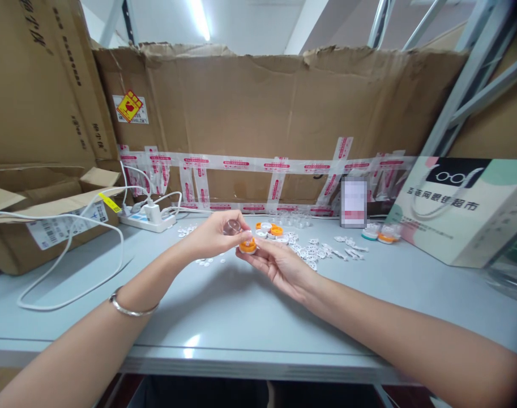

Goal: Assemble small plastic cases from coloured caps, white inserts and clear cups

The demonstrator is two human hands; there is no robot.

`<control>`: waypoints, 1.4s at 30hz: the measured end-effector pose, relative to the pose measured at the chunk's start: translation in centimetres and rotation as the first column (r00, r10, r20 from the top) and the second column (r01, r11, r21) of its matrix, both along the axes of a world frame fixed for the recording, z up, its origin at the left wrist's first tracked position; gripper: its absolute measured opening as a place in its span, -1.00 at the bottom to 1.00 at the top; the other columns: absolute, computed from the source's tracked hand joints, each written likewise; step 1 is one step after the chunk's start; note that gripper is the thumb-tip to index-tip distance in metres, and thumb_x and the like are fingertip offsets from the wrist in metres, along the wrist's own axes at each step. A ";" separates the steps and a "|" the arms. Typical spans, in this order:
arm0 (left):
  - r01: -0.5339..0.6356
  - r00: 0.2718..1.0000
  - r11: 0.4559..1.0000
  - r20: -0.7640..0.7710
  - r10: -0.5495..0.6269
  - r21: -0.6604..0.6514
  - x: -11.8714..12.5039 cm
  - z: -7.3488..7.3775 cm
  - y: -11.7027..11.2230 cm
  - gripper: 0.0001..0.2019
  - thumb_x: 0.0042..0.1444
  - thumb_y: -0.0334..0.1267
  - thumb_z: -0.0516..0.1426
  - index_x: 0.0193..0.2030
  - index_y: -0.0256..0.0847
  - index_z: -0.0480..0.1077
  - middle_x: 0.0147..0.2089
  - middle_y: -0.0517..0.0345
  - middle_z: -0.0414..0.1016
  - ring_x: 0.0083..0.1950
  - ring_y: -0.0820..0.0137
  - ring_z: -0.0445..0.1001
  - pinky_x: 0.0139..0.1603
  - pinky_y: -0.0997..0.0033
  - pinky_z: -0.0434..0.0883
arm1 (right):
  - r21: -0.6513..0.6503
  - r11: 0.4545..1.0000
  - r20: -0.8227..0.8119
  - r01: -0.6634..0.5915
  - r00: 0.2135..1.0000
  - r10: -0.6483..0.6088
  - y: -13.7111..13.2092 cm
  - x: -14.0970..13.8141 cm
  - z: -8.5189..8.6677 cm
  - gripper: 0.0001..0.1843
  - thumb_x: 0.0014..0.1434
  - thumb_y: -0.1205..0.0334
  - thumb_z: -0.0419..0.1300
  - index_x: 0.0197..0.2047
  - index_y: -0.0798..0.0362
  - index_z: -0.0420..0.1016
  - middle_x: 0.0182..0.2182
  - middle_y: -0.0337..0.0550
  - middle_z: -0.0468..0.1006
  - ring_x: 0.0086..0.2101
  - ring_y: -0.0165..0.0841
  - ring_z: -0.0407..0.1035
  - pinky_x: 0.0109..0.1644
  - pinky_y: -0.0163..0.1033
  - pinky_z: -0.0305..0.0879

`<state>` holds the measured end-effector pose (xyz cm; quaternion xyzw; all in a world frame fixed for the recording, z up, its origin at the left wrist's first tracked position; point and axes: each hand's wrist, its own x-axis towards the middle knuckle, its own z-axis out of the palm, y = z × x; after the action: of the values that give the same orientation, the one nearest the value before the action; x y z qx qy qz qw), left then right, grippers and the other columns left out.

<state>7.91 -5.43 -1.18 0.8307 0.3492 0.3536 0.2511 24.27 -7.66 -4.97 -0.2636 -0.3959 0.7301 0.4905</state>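
Note:
My left hand [213, 235] is closed around a small clear plastic cup-shaped piece [231, 228], its fingertips close to the orange part. In my right hand [283, 266] rests a small round orange-and-white plastic case [247, 247], gripped between thumb and fingers. Both hands meet above the table, the left slightly higher. Whether the clear piece touches the case I cannot tell. Behind them lie more orange and white round parts [270, 229]. Small white plastic pieces [313, 251] are scattered beside my right hand, and little white discs [205, 262] lie below my left.
Clear cups [294, 218] stand at the back near a phone [354, 203]. Finished-looking round cases [388, 233] sit by a paper bag [445, 209] on the right. A power strip [150, 220], white cable [63, 307] and open carton [12, 238] occupy the left.

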 end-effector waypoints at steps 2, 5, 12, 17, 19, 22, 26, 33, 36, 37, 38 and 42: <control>0.017 1.000 1.000 -0.020 -0.017 0.004 0.1 -0.3 0.1 -0.81 0.02 -0.17 0.15 -0.37 -0.27 0.31 -0.42 0.14 0.45 -0.42 0.47 0.39 -0.43 0.51 0.33 | -0.023 0.999 0.017 0.030 0.999 -0.030 0.0 -0.1 -0.1 -0.89 0.05 0.38 0.20 -0.33 0.26 0.51 -0.36 -0.03 0.57 -0.30 -0.39 0.48 0.02 -0.23 0.38; 0.050 0.998 0.999 -0.034 -0.051 -0.015 0.1 -0.7 0.3 -0.81 0.05 -0.16 0.12 -0.38 -0.26 0.29 -0.42 0.15 0.44 -0.43 0.48 0.39 -0.45 0.52 0.32 | -0.048 0.998 0.023 0.039 0.999 -0.038 -0.1 -0.3 -0.3 -0.91 0.03 0.38 0.22 -0.37 0.24 0.51 -0.39 -0.04 0.57 -0.31 -0.38 0.48 0.02 -0.20 0.37; -0.022 1.000 0.998 0.003 0.022 -0.056 0.2 -0.8 0.5 -0.81 0.04 -0.17 0.12 -0.40 -0.24 0.24 -0.47 0.19 0.43 -0.47 0.48 0.40 -0.52 0.56 0.27 | -0.044 0.999 0.020 -0.009 1.000 0.010 0.4 0.0 -0.2 -0.85 0.04 0.33 0.22 -0.29 0.22 0.51 -0.32 -0.03 0.57 -0.28 -0.38 0.48 -0.03 -0.28 0.40; -0.022 0.995 0.989 0.090 0.035 -0.149 0.4 -0.4 0.1 -0.79 0.00 -0.17 0.17 -0.42 -0.25 0.24 -0.46 0.17 0.45 -0.48 0.49 0.39 -0.52 0.56 0.26 | 0.044 0.997 0.118 -0.069 0.991 0.063 0.5 0.5 0.1 -0.70 -0.05 0.31 0.31 -0.18 0.17 0.51 -0.19 -0.08 0.55 -0.21 -0.40 0.47 0.07 -0.31 0.32; -0.025 0.993 0.986 0.112 0.045 -0.167 0.3 -0.1 0.0 -0.79 -0.03 -0.18 0.19 -0.41 -0.25 0.26 -0.48 0.19 0.42 -0.49 0.51 0.35 -0.53 0.57 0.23 | 0.075 0.994 0.146 -0.076 0.987 0.064 0.4 0.6 0.1 -0.66 -0.09 0.31 0.33 -0.17 0.16 0.52 -0.17 -0.10 0.55 -0.20 -0.40 0.46 0.11 -0.27 0.27; -0.025 0.954 0.980 0.289 0.082 -0.198 0.2 0.1 -0.1 -0.84 0.00 -0.22 0.17 -0.36 -0.24 0.29 -0.51 0.27 0.32 -0.49 0.55 0.27 -0.49 0.57 0.20 | 0.102 0.992 0.181 -0.067 0.982 0.048 0.5 0.7 0.3 -0.69 -0.09 0.26 0.33 -0.21 0.13 0.54 -0.16 -0.10 0.54 -0.21 -0.40 0.47 0.13 -0.24 0.27; 0.180 0.788 0.930 0.613 0.059 -0.321 0.5 0.2 0.0 -0.88 0.06 -0.26 0.07 -0.28 -0.20 0.22 -0.41 0.26 0.30 -0.37 0.52 0.29 -0.30 0.49 0.28 | 0.115 0.990 0.236 -0.083 0.970 0.054 0.6 0.9 0.5 -0.71 -0.07 0.21 0.32 -0.23 0.11 0.55 -0.16 -0.12 0.53 -0.23 -0.40 0.48 0.09 -0.27 0.30; 0.193 0.844 0.944 0.536 -0.020 -0.269 1.0 -1.2 0.1 -0.77 0.18 -0.07 0.01 -0.15 -0.15 0.13 -0.15 0.14 0.37 -0.11 0.40 0.33 -0.15 0.37 0.26 | 0.138 0.986 0.328 -0.096 0.944 0.046 0.3 0.9 1.1 -0.69 -0.07 0.15 0.32 -0.23 0.11 0.55 -0.21 -0.11 0.55 -0.23 -0.38 0.49 0.09 -0.26 0.31; 0.252 0.887 0.927 0.448 -0.107 -0.276 1.1 -1.6 -0.1 -0.76 0.21 -0.04 -0.05 -0.11 -0.13 0.09 -0.06 0.10 0.36 -0.07 0.37 0.34 -0.13 0.34 0.27 | 0.165 0.979 0.346 -0.124 0.936 0.060 0.3 1.0 1.3 -0.69 -0.06 0.12 0.31 -0.24 0.09 0.56 -0.15 -0.11 0.53 -0.20 -0.36 0.48 0.11 -0.24 0.29; 0.258 0.899 0.925 0.421 -0.124 -0.277 1.1 -1.7 -0.2 -0.76 0.22 -0.04 -0.06 -0.11 -0.13 0.09 -0.03 0.08 0.35 -0.05 0.36 0.33 -0.12 0.33 0.27 | 0.179 0.975 0.346 -0.129 0.936 0.061 0.3 1.0 1.3 -0.70 -0.06 0.11 0.31 -0.24 0.07 0.56 -0.13 -0.12 0.52 -0.19 -0.35 0.47 0.12 -0.24 0.29; 0.259 0.909 0.925 0.395 -0.136 -0.279 1.1 -1.7 -0.3 -0.77 0.22 -0.05 -0.06 -0.11 -0.13 0.08 0.01 0.08 0.33 -0.02 0.36 0.32 -0.09 0.33 0.28 | 0.196 0.972 0.343 -0.130 0.938 0.056 0.3 1.1 1.4 -0.70 -0.05 0.11 0.30 -0.24 0.06 0.56 -0.10 -0.12 0.51 -0.17 -0.34 0.46 0.13 -0.23 0.28; 0.277 0.918 0.918 0.361 -0.165 -0.283 1.2 -1.5 -0.6 -0.81 0.24 -0.08 -0.07 -0.11 -0.11 0.09 0.09 0.08 0.28 0.04 0.38 0.31 -0.03 0.32 0.29 | 0.262 0.958 0.315 -0.115 0.949 0.028 0.5 1.2 1.2 -0.67 -0.07 0.13 0.31 -0.18 0.02 0.54 -0.02 -0.16 0.47 -0.11 -0.33 0.43 0.16 -0.19 0.23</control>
<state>9.08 -6.00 -2.64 0.7405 0.2587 0.3935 0.4794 25.52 -7.15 -3.74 -0.2884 -0.5752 0.6348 0.4278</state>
